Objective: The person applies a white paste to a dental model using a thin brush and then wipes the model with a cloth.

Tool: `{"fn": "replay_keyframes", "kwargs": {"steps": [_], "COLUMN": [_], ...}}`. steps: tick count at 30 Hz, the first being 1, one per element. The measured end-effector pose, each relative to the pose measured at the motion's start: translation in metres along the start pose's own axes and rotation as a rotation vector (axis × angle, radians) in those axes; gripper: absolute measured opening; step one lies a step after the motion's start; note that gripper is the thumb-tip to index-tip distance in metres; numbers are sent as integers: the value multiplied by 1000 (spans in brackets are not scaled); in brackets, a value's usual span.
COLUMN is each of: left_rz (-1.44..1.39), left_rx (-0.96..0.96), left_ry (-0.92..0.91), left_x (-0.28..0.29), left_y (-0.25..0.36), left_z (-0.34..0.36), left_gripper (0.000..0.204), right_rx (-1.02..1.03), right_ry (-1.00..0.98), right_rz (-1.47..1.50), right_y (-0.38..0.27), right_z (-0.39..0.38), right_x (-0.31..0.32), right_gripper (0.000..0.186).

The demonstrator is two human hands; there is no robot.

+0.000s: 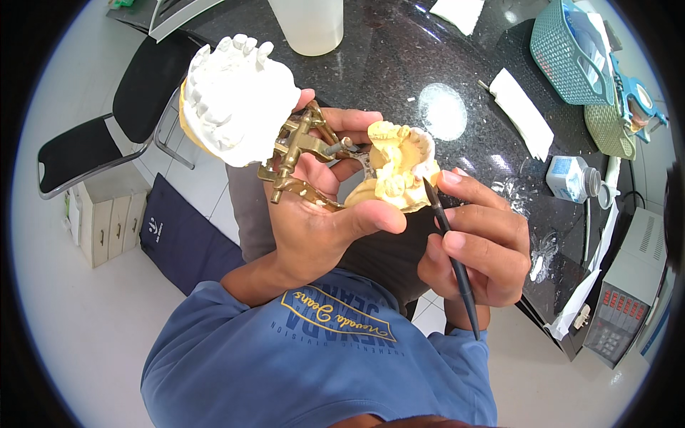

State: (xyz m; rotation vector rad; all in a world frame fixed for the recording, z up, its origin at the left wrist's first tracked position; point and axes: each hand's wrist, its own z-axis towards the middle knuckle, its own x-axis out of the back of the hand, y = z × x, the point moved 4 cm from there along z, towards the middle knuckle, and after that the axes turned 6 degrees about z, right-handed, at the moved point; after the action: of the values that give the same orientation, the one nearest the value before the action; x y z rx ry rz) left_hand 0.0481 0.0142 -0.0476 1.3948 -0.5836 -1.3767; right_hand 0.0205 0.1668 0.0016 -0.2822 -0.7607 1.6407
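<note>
My left hand (303, 232) is wrapped round a brass dental articulator (291, 146), held up and swung wide. On its left arm sits a white plaster dental cast (239, 103) with a row of teeth. The other arm carries a yellow dental cast (391, 171), whose base my left thumb presses. My right hand (489, 246) grips a slim black brush (462, 282) with a dark pointed tip. That tip is at the right edge of the yellow cast; whether it touches, I cannot tell. Right fingertips rest close beside the cast.
A dark speckled worktop (385, 78) has white powder on it. There stand a translucent container (310, 25), a folded white tissue (522, 114), an uncapped bottle (571, 178) and a teal basket (571, 60). A grey device (624, 285) stands right; a black chair (93, 146) left.
</note>
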Motion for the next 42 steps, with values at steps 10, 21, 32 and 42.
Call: {"fn": "replay_keyframes", "kwargs": {"steps": [10,21,32,42], "left_rz": [-12,-19,-21,-24], "left_rx": [-22,-10,-5,-11], "left_ry": [-33,-14,6,-20], "left_x": [0,0,0,0], "left_y": [1,0,-1,0], "left_z": [1,0,0,1], "left_gripper": [106,107,108,106], "right_rx": [14,-7,5,-7], "right_ry": [-12,20,8,7], "right_rz": [0,2,35,8], "right_y": [1,1,2,3], "right_z": [2,2,1,2], "right_x": [-1,-1,2,0], "right_gripper": [27,27,26,27]}}
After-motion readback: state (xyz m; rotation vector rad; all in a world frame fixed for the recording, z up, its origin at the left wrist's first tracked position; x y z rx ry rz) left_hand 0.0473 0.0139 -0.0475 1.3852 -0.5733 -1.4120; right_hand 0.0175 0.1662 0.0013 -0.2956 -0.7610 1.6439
